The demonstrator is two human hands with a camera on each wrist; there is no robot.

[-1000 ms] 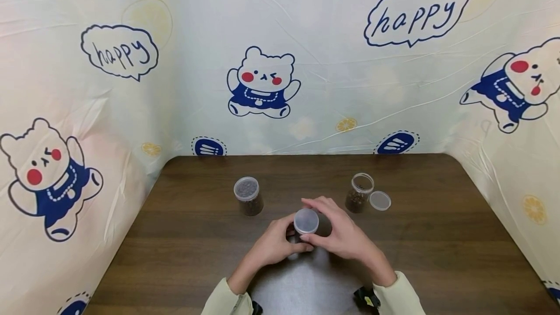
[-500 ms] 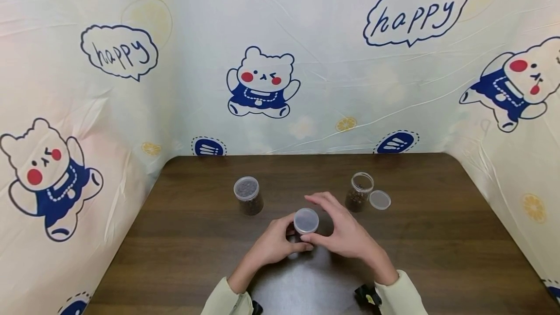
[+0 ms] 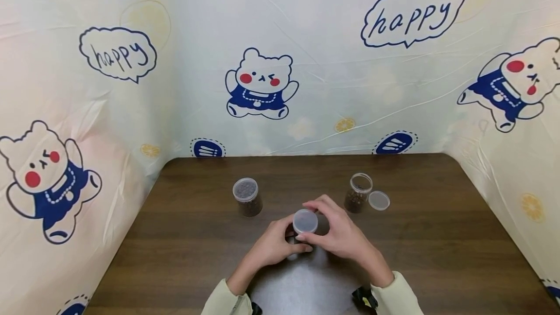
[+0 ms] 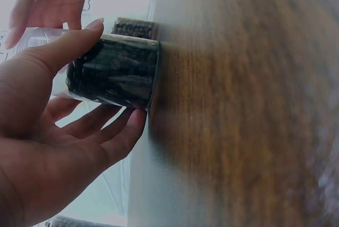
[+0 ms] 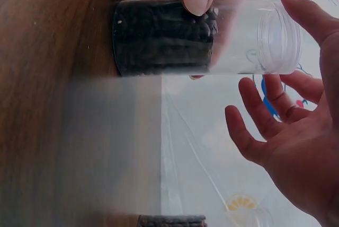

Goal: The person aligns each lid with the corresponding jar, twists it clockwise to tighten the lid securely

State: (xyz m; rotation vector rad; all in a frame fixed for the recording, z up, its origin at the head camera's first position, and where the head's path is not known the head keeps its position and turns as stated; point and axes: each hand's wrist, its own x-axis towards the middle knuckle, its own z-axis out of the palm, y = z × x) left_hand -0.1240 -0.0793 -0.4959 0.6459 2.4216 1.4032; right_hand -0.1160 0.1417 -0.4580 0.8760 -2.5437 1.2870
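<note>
A clear plastic jar point(image 5: 164, 36), partly filled with dark bean-like pieces, stands upright on the table, its base touching the wood. My left hand point(image 3: 273, 244) grips the lower part, with thumb on one side and fingers on the other, as the left wrist view shows. The jar's clear lid point(image 3: 305, 221) is on top. My right hand point(image 3: 343, 235) has its thumb and index finger at opposite sides of the lid's rim, and the other fingers point(image 5: 246, 134) are spread away from the jar.
A lidded jar point(image 3: 248, 198) of dark pieces stands at the back left. Back right, an open jar point(image 3: 356, 198) holds brown pieces, with a loose clear lid point(image 3: 379, 201) beside it. The brown wooden table point(image 3: 437, 237) meets a printed cloth point(image 3: 341, 86) behind.
My right index finger first lifted away from the lid, then came back in against its rim. My left hand and the jar stay in place.
</note>
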